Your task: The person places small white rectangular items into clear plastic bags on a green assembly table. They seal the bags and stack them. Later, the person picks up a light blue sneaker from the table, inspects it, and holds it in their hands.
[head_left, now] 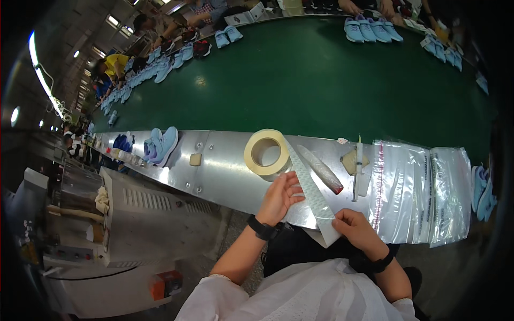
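A cream roll of stickers point(266, 135) sits on the metal ledge, and a long strip of clear stickers point(313, 191) runs from it toward me. My right hand point(357, 231) pinches the strip's near end between thumb and fingers. My left hand point(281, 197) is open at the strip's left side, fingers apart and slightly curled, close to the roll; whether the fingertips touch the strip I cannot tell. Right of the strip lies a plastic-wrapped stick with a red tip point(321, 170). Beyond it is a syringe point(359, 168) beside a tan pad point(349, 162).
Stacked clear plastic bags point(399, 192) cover the ledge's right part. Blue-lilac shoes point(165, 147) stand at its left. A green conveyor belt point(241, 80) carries more light-blue shoes point(369, 30) along its far side, where people work. A grey machine point(144, 219) stands at my left.
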The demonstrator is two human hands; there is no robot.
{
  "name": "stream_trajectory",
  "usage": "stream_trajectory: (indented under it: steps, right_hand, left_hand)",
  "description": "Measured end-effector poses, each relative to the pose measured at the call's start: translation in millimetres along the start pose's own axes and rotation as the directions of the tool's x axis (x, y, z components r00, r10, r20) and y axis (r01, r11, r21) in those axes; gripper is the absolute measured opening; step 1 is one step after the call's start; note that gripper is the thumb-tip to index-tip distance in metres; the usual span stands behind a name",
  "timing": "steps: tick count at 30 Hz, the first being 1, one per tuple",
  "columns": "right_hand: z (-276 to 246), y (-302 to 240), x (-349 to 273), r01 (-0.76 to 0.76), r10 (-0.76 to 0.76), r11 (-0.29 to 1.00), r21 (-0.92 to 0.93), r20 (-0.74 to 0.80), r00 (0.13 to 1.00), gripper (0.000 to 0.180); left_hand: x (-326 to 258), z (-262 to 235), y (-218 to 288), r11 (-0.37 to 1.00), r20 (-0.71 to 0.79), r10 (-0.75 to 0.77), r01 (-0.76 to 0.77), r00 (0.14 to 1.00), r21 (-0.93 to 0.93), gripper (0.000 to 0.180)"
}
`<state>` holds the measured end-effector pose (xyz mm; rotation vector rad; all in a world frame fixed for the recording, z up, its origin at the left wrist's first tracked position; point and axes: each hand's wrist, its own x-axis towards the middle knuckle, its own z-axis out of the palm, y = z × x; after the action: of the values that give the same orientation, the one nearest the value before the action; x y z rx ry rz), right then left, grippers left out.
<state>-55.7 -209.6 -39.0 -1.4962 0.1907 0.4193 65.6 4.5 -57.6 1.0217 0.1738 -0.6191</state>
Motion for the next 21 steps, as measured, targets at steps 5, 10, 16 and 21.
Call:
stream_trajectory:
  steps: [5,10,16,21]
  right_hand:
    - [-25.5,5.7,-35.6,-0.033,0.055,0.967,-0.252,0.081,0.995,0.018]
    - [-11.4,-5.3,-27.6,-0.002,0.003,0.937,-0.349,0.001,1.000,0.018]
    - [4.9,-25.1,-15.3,0.229,-0.233,0.955,-0.187,-0.001,0.972,0.012]
    - [2.8,-26.3,-15.9,0.106,-0.113,0.980,-0.167,-0.030,0.993,0.013]
  left_hand:
    - [-34.4,-32.5,20.3,0.962,-0.370,0.269,-0.228,0.889,0.150,0.038]
    - [-86.6,10.5,10.1,0.459,0.210,0.449,-0.425,0.869,0.780,0.018]
    - [-92.2,70.2,-18.7,0.416,0.299,0.282,-0.397,0.912,0.818,0.023]
    - [-88.5,70.1,-26.2,0.647,0.233,0.195,-0.304,0.953,0.699,0.015]
